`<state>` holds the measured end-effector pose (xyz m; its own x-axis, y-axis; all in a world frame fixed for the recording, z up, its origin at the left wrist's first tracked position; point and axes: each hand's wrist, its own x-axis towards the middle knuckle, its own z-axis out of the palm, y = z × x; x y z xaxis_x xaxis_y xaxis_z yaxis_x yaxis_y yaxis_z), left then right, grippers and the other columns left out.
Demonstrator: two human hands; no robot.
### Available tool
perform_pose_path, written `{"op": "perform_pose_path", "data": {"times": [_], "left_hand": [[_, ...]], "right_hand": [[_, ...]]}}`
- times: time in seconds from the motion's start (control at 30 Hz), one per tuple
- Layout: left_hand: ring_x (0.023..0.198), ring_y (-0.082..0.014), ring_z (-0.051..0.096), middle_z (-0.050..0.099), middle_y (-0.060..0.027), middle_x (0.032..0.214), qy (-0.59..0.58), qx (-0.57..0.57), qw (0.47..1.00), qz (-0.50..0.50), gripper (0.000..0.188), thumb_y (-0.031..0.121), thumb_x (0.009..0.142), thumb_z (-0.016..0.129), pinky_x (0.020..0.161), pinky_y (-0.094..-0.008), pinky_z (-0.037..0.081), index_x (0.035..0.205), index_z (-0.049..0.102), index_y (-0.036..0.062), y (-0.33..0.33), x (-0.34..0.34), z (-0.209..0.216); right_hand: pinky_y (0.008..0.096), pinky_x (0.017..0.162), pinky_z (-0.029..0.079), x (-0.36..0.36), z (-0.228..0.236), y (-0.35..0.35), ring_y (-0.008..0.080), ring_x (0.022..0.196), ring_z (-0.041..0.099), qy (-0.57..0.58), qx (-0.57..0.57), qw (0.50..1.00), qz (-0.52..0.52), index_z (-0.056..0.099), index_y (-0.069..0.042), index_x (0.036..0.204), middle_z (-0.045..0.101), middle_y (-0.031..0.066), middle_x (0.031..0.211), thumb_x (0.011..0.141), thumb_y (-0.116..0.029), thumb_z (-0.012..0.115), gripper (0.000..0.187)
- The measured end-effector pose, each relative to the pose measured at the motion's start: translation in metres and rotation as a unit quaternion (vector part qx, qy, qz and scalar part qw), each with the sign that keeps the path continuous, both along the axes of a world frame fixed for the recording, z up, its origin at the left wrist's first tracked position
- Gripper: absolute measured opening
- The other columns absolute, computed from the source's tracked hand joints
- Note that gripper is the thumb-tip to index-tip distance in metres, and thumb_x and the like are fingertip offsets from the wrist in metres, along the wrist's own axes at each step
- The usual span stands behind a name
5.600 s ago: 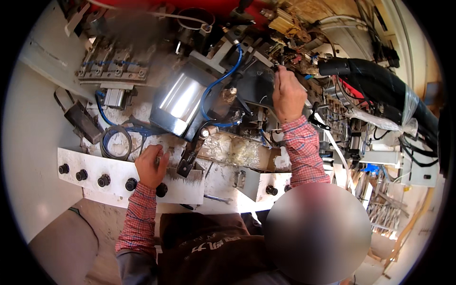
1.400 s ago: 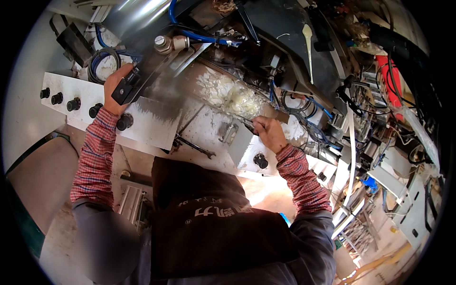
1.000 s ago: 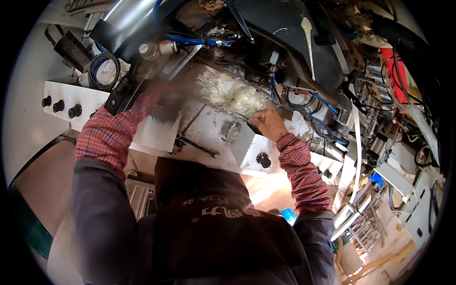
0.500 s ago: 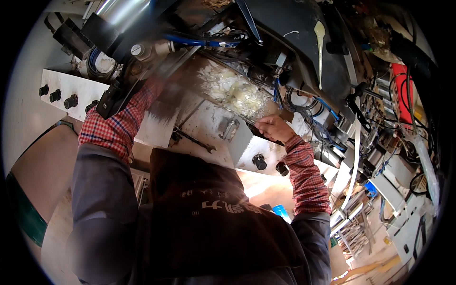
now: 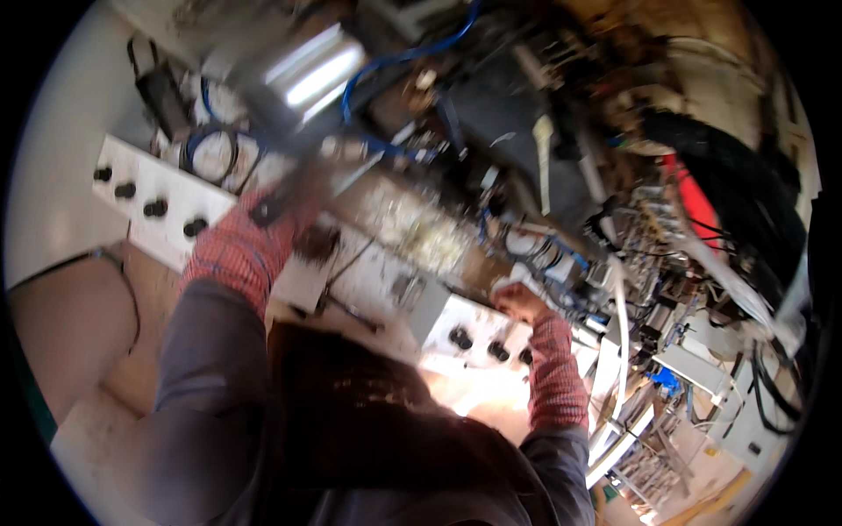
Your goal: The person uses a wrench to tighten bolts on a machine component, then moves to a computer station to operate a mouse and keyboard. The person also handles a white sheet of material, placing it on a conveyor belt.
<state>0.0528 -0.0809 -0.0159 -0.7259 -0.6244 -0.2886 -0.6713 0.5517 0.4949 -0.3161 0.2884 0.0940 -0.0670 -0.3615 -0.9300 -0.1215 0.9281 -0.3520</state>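
Note:
A long brownish metal tray (image 5: 478,273) lies slantwise before me, with pale, crumbly yellowish-white pieces (image 5: 436,243) heaped in its middle. At its right end my right hand (image 5: 521,303) is closed, its curled fingers on the tray's corner; a small whitish patch (image 5: 503,284) by the fingertips is too blurred to name. My left hand (image 5: 303,203) is at the tray's left end, smeared by motion and partly covered by a dark machine part (image 5: 267,209). Its fingers cannot be made out. Both forearms wear red checked sleeve covers.
White panels with black knobs (image 5: 155,208) stand left and right below the tray. A wrench (image 5: 355,317) lies between them. Behind are a shiny metal cylinder (image 5: 316,74), blue hoses (image 5: 377,61) and a dark plate bearing a pale spoon-shaped streak (image 5: 543,162). Cables and machinery crowd the right.
The whole view has shifted and blurred. My right hand has moved to the tray's right end, beyond its former place on the near edge. The left hand stays at the tray's left end.

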Motion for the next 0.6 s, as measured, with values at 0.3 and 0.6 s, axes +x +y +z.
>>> {"op": "perform_pose_path", "data": {"times": [0.3,0.6], "left_hand": [[0.117,-0.0321,0.06,0.064,-0.0199,0.124,0.036,-0.047,0.997,-0.041,0.06,0.045,0.091,0.062,0.106,-0.0445,0.043,0.136,0.054,0.0076,-0.007,0.0,0.03],[0.092,-0.0396,0.064,0.068,-0.0205,0.096,0.086,0.011,0.992,0.088,0.024,0.023,0.088,0.061,0.079,-0.0502,0.051,0.093,0.067,0.0007,0.016,0.108,0.148]], "right_hand": [[0.0235,0.049,0.038,0.078,0.227,0.005,0.0069,0.054,0.048,0.027,-0.226,0.97,-0.085,0.066,0.004,0.103,0.057,0.0003,0.066,0.097,-0.006,0.061,0.013],[0.031,0.073,0.055,0.163,0.248,-0.071,0.0187,0.089,0.067,0.036,-0.522,0.821,-0.229,0.062,0.0,0.116,0.069,0.0119,0.098,0.091,-0.012,0.065,0.027]]}}
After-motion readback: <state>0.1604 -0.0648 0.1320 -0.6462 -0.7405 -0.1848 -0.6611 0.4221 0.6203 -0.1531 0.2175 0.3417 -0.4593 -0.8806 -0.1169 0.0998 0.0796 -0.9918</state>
